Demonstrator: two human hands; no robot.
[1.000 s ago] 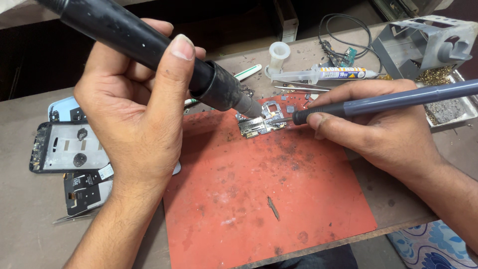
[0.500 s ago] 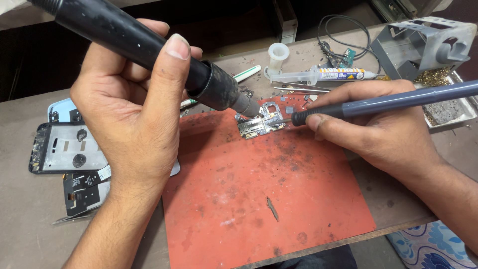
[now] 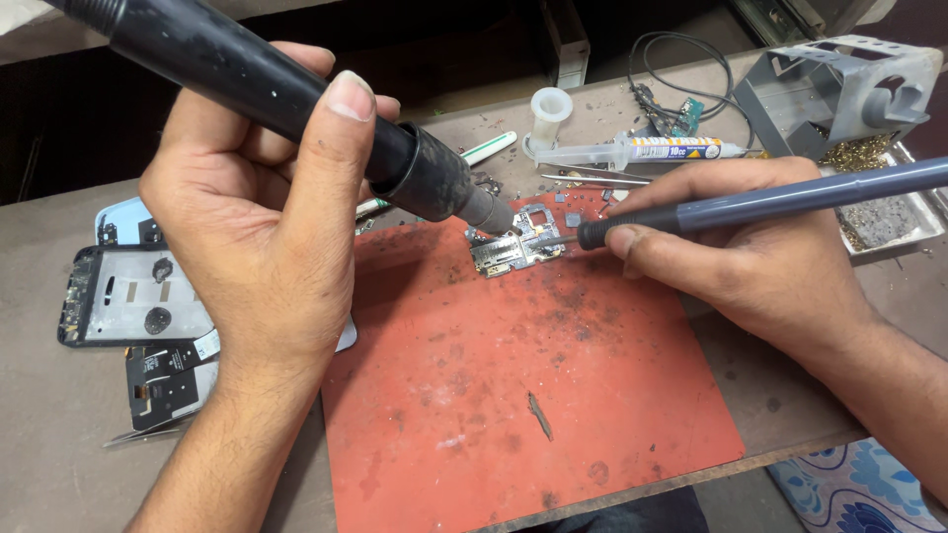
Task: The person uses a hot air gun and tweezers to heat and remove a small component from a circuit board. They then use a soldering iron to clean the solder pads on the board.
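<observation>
Small circuit board (image 3: 515, 247) lies at the top edge of the red mat (image 3: 523, 395), near the middle of the table (image 3: 39, 444). Silver shields, bare metal, a few dark chips; edges look uneven. Too small to read any detail on it.

My left hand (image 3: 262, 247) is wrapped around the thick black hot-air handle (image 3: 296, 99), thumb laid along the top, fingers curled underneath. Its metal nozzle hangs just above the board's left part, tilted down to the right.

My right hand (image 3: 750, 266) pinches the slim grey-blue tool (image 3: 770, 202) between thumb and fingertips, pen style. Its thin tip meets the board's right edge.

To do this well, I judge: keep the nozzle off the board, not touching, and circle over one spot rather than linger. Heel of the right hand rests on the mat for steadiness. Light pressure at the tip only, so the board does not slide.

Around it: tweezers (image 3: 592, 181) and a flux syringe (image 3: 632, 150) just beyond the mat. Metal stand (image 3: 839, 89) with a tray (image 3: 904, 222) of brass wool to the far right. Phone frame (image 3: 128, 296) and dark flex parts (image 3: 168, 380) lie at left, well apart from the board. A dark sliver (image 3: 539, 417) sits low on the mat.
</observation>
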